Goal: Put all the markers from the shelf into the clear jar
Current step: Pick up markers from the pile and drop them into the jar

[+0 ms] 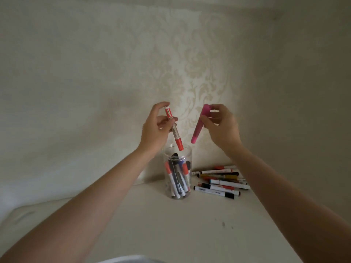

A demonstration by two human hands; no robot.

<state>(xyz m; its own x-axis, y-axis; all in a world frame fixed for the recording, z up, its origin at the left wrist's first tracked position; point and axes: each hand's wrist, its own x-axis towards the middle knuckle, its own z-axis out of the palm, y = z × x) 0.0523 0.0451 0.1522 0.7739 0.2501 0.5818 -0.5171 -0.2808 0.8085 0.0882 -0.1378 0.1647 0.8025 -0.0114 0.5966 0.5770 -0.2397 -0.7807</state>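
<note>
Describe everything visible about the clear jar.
The clear cylindrical plastic jar stands upright and lidless on the white shelf, near the patterned wall. It holds a bundle of capped markers leaning inside. The left hand holds a red-capped marker with its tip at the jar's mouth. More loose markers lie just to its right.

We see a red-capped marker (175,130), a pink marker (199,126) at its 3 o'clock, a clear jar (177,179), cream floral-patterned wallpaper (190,63) and an off-white shelf (180,224).
</note>
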